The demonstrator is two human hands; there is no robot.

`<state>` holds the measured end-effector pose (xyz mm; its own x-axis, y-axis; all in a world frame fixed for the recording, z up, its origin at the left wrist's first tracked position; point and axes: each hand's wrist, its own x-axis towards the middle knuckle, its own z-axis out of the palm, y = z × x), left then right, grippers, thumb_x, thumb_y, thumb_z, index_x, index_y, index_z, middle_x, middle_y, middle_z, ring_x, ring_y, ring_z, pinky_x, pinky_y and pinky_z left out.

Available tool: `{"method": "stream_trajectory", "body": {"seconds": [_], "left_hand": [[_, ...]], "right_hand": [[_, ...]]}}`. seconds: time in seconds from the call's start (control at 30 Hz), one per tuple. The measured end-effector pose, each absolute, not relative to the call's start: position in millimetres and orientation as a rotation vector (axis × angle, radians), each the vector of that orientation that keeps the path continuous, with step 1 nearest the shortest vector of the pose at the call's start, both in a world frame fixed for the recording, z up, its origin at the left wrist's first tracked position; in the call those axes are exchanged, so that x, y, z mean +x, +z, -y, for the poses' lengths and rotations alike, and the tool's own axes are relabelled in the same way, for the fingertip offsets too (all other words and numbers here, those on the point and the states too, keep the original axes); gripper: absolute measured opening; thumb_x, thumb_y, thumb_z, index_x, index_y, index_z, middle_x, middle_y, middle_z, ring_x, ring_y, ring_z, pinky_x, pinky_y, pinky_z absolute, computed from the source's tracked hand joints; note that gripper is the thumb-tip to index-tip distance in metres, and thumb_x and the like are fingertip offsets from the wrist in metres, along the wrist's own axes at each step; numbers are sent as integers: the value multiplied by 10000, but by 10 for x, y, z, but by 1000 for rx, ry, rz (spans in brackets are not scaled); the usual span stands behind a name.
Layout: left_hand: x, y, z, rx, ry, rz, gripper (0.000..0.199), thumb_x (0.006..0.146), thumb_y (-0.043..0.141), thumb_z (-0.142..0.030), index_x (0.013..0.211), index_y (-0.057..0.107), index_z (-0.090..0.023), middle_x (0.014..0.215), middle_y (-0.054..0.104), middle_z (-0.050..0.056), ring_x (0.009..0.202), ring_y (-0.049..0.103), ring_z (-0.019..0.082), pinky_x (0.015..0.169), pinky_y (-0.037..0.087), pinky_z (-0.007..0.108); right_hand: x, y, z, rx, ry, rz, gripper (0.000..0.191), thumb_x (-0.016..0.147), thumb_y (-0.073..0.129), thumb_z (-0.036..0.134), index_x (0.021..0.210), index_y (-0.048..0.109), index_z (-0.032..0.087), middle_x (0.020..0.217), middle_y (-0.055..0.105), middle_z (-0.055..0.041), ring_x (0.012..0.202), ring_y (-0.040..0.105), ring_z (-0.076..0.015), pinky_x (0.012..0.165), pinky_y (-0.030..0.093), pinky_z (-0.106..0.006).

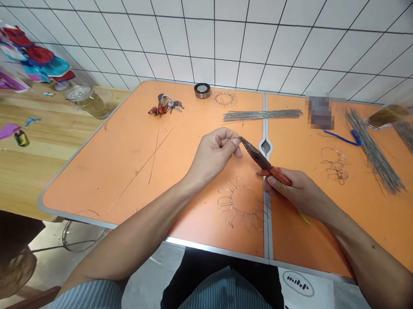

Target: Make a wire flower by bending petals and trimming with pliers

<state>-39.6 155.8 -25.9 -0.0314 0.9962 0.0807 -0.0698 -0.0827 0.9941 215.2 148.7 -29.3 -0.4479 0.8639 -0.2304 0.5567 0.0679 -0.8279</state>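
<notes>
My right hand is wrapped round the red handles of a pair of needle-nose pliers, whose dark jaws point up and to the left. At the tip of the jaws, my left hand is pinched closed, thumb against fingers. Whatever it pinches is too small to make out. Below the hands lies a wire flower-shaped ring with thin looped petals. To the left, two loose straight wires cross each other on the orange folding table.
Behind the hands lies a bundle of straight wires. Near it are a roll of tape, another wire ring and keys. Bent wire loops and a thicker wire bundle lie right. A jar stands left; a person's head shows lower left.
</notes>
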Motion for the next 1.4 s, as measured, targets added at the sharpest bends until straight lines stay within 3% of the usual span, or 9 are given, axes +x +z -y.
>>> {"method": "stream_trajectory", "body": {"seconds": [0.2,0.43,0.57,0.7,0.83,1.03,1.2,1.4], "left_hand": [[-409,-287,-1568,1211,1260,-1165,143,949,719,-323,887,726,-194,710,731,17,529,413,101,522,269,284],[-393,-282,-1561,1172,1332,-1167,130,929,756,-316,905,753,-188,688,733,18,545,475,106,530,302,273],[-391,-289,-1565,1169,1380,-1136,152,923,787,-343,943,787,-192,702,747,19,570,535,116,545,350,273],[-400,-307,-1563,1183,1395,-1122,144,936,786,-334,969,810,-195,730,775,29,608,586,123,556,370,273],[-403,-297,-1551,1190,1390,-1137,143,940,785,-333,974,816,-198,756,792,37,625,604,128,556,372,276],[-399,-273,-1537,1193,1395,-1158,110,932,774,-306,929,805,-200,728,768,22,588,556,116,535,338,275],[-401,-270,-1543,1152,1386,-1149,111,932,769,-302,930,807,-198,714,757,12,508,415,87,505,292,276],[-399,-260,-1544,1144,1385,-1150,114,913,779,-319,930,810,-210,712,749,13,506,387,92,512,309,282]], "right_hand": [[2202,-401,-1492,-1465,1312,2031,453,1021,613,621,1109,764,203,709,630,0,667,583,-196,655,448,-333],[2184,-376,-1486,-1396,1217,2137,342,1087,541,478,888,674,234,831,677,-18,784,609,-194,772,454,-338],[2147,-311,-1482,-1326,1422,2050,421,1070,595,549,826,685,219,850,696,-50,788,604,-198,776,474,-350],[2150,-300,-1480,-1291,1689,1869,458,1009,708,638,897,725,194,836,700,-55,721,604,-181,710,486,-351],[2206,-378,-1476,-1263,1785,1800,492,1042,689,654,890,717,187,898,688,-59,730,629,-166,663,470,-333],[2238,-434,-1459,-1223,1824,1771,525,1068,663,655,849,700,179,1114,727,-96,673,571,-113,621,440,-330],[2198,-428,-1469,-1179,1808,1786,491,1074,668,641,923,737,179,931,698,-62,722,617,-149,664,465,-338],[2217,-426,-1457,-1155,1904,1759,477,1082,654,642,1124,749,176,938,721,-64,719,625,-158,618,443,-329]]}}
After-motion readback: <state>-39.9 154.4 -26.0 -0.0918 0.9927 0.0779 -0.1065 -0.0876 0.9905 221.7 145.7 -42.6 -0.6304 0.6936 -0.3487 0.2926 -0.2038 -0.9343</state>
